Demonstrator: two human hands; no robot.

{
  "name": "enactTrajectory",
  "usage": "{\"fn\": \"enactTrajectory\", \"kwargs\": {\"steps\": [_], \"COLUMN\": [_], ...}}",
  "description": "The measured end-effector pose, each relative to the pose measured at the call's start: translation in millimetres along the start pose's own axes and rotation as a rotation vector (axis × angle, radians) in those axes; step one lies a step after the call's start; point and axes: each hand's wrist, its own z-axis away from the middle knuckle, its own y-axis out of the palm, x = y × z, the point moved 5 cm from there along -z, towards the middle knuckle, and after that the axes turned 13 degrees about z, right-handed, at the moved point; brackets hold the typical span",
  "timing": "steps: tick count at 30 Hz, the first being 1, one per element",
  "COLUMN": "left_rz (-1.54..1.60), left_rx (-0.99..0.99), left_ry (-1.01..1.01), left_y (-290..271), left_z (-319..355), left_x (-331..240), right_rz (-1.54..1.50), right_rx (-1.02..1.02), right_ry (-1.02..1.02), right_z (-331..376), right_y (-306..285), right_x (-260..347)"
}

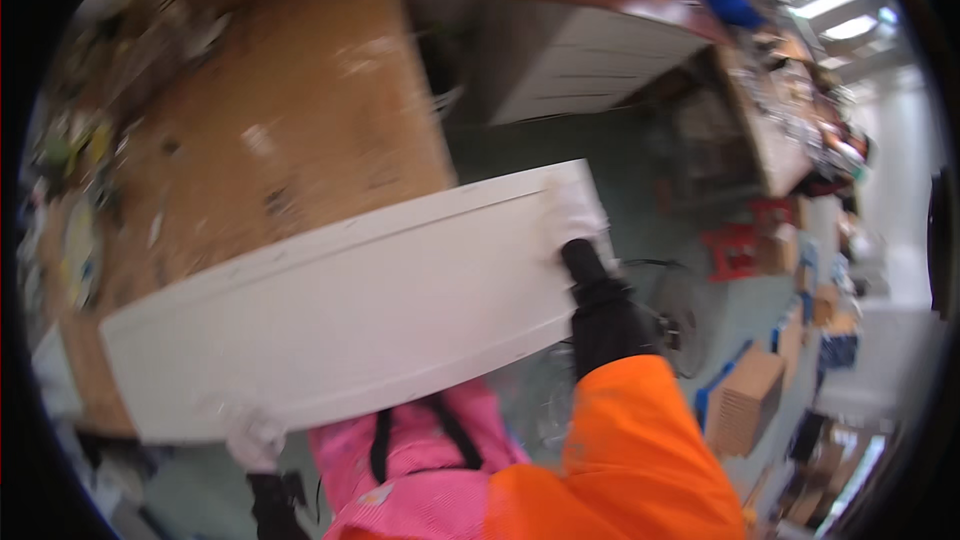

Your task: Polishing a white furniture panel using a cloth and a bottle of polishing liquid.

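A long white panel (350, 305) with a raised strip along its far edge lies slantwise in front of me. Its left part is over the wooden tabletop, while its right part sticks out past the table. My left hand (256, 438), in a white glove, grips the near edge toward the left end. At the right end, my right hand (574, 215), also in a white glove, holds the panel with the arm reaching forward. Both hands are blurred, and the fingers under the panel are hidden.
The brown wooden table (290, 120) has scraps and tools along its left side. A pale cabinet (600, 60) stands at the far side. To the right are a floor fan (680, 320), a red object (732, 252) and a cardboard box (745, 400) on the green floor.
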Motion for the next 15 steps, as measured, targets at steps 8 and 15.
{"fn": "enactTrajectory", "kwargs": {"steps": [8, 15], "left_rz": [0.159, 0.044], "left_rx": [0.136, 0.043], "left_ry": [-0.228, 0.111], "left_y": [7.0, 21.3], "left_z": [-18.8, -24.8], "left_x": [10.7, 20.6], "right_rz": [-0.201, -0.223], "right_rx": [0.415, 0.698], "right_ry": [0.038, 0.101], "right_z": [140.2, 156.5], "right_y": [-7.7, -19.2], "right_x": [-51.0, -44.6]}}
